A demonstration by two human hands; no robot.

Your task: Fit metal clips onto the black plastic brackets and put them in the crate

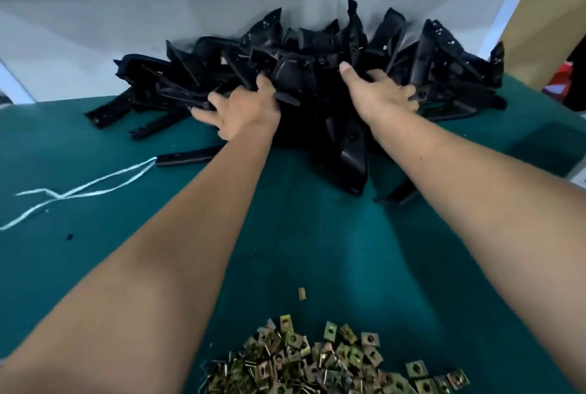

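A big heap of black plastic brackets [317,54] lies at the far side of the green table, against a white panel. Both my arms reach out to it. My left hand [244,108] grips brackets at the heap's front left, fingers spread and curled into the parts. My right hand [377,92] grips brackets at the front right, thumb up on top. Between my hands some brackets hang forward toward me [345,152]. A pile of yellowish metal clips [317,358] lies at the near edge. No crate is in view.
The green table mat [95,266] stretches between the heap and the clips. A white string [85,190] lies at the left. One loose clip [302,293] sits alone near the middle. Cardboard boxes [548,12] stand at the right.
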